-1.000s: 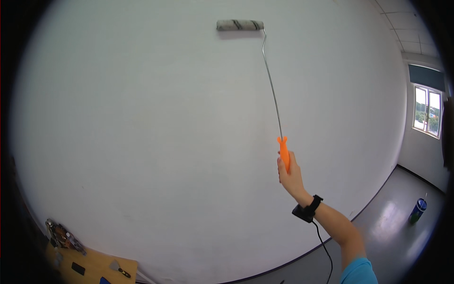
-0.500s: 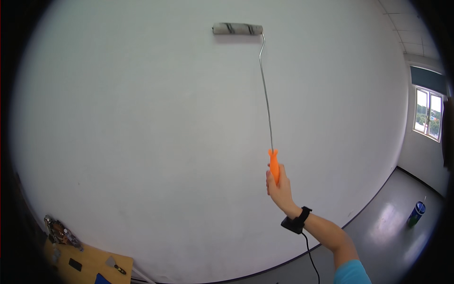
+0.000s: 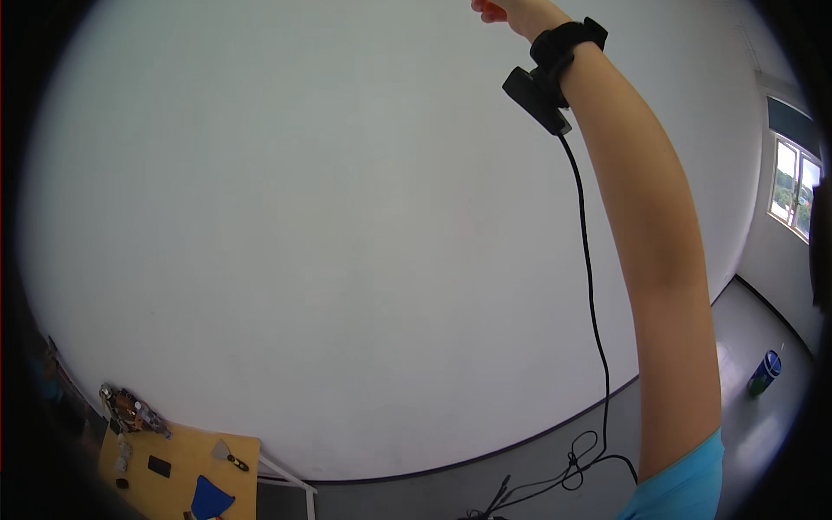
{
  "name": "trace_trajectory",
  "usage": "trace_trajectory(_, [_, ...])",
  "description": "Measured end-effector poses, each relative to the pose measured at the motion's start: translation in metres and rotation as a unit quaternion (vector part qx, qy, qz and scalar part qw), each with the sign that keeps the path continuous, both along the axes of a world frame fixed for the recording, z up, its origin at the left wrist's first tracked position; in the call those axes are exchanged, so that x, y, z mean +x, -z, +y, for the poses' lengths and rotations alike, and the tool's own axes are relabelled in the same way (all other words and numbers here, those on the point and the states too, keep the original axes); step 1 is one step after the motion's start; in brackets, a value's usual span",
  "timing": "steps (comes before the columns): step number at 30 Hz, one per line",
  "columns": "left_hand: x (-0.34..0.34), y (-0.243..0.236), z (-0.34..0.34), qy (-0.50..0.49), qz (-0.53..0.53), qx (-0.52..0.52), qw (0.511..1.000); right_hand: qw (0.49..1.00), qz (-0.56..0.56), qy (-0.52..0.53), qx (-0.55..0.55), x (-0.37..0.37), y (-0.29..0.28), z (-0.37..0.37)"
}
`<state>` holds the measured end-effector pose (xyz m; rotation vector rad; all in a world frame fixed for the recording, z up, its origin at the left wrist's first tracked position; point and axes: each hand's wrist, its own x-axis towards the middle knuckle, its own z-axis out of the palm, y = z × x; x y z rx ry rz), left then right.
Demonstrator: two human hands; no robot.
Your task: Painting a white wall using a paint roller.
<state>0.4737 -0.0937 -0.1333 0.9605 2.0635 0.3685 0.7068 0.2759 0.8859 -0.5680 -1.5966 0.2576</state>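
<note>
At the upper edge of the picture my right hand (image 3: pixel 518 12) is raised high, with only its lower part and some curled fingertips showing. The fingers are closed around the handle of a paint roller, which lies beyond the edge of the view. My bare right arm (image 3: pixel 667 243) stretches up in front of a broad white wall (image 3: pixel 347 225). A black strap with a small black device (image 3: pixel 537 100) sits on the wrist, and a black cable (image 3: pixel 588 260) hangs from it. My left hand is out of view.
Low on the left stands a yellow-topped table (image 3: pixel 186 446) with a putty knife (image 3: pixel 230 456), a dark flat rectangle (image 3: pixel 159 466), a blue piece (image 3: pixel 211 499) and a plastic bottle (image 3: pixel 152 418). Cables (image 3: pixel 542 490) trail over the grey floor. A blue container (image 3: pixel 764 373) stands at the right, below a window (image 3: pixel 793 186).
My right hand has risen from mid-picture to the upper edge, the arm now nearly straight. The orange-handled roller has passed out of view. More table and floor show below.
</note>
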Motion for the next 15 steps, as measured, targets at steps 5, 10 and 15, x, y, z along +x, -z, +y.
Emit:
trace_trajectory(5, [-0.014, 0.082, -0.008, -0.413, -0.289, -0.14, 0.852, 0.999, 0.027, 0.013, -0.011, -0.01, 0.108, 0.013])
trace_trajectory(10, [0.003, -0.012, -0.02, -0.339, -0.27, 0.012, 0.901, 0.996, 0.009, -0.011, -0.09, 0.016, 0.288, 0.013])
trace_trajectory(15, [0.016, -0.061, -0.014, -0.301, -0.246, 0.014, 0.921, 0.974, -0.008, -0.033, -0.226, 0.051, 0.461, -0.021])
